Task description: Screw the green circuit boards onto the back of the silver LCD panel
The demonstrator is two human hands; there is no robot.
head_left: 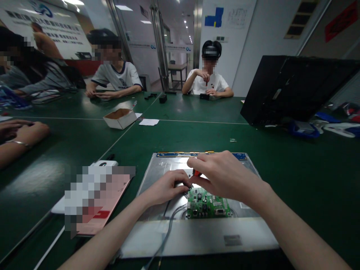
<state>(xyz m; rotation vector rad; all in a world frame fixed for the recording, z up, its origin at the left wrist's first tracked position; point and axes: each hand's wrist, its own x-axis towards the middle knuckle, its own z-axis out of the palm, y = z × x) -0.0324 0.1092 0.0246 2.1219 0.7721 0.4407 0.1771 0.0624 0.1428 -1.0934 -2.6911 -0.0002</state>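
Note:
A silver metal panel (pixel 168 165), the back of a screen, lies flat on the green table in front of me. A green circuit board (pixel 208 205) sits on its middle, with grey cables running toward me. My right hand (pixel 225 176) is closed round a screwdriver with a red handle (pixel 197 173), its tip pointing down at the board's far left corner. My left hand (pixel 168 185) rests on the panel beside it, fingers curled and pinched at the same spot; what they hold is hidden.
A blurred pink-and-white booklet (pixel 95 198) lies left of the panel. A small open cardboard box (pixel 119 118) and a paper slip (pixel 149 122) sit further back. A black monitor shell (pixel 295 88) stands at the right. Other people sit around the table.

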